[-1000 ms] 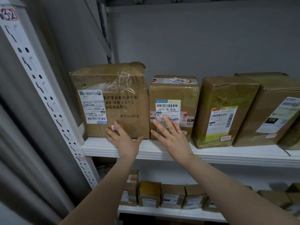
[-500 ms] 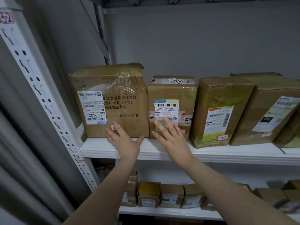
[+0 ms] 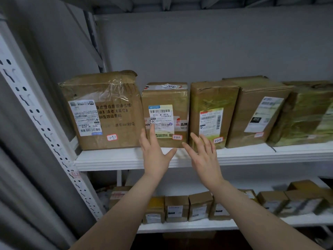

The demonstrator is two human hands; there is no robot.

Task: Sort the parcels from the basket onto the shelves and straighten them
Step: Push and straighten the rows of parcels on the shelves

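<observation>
I read "501E- M1 A218" on the small box's (image 3: 165,98) white label (image 3: 161,120), "2010" on its top, and "3-2-2" on its red-edged sticker (image 3: 177,137). The big box (image 3: 108,112) to its left says "3-2-1". The tilted box (image 3: 252,105), second to its right, shows "010".

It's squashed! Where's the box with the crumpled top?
In the head view, the crumpled box stands far left on the upper shelf, beside the white post.

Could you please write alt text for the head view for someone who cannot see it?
Two open hands reach to brown cardboard parcels standing in a row on a white shelf: the left hand at the second parcel from the left, the right hand at the third parcel. Smaller parcels line the shelf below.
</observation>
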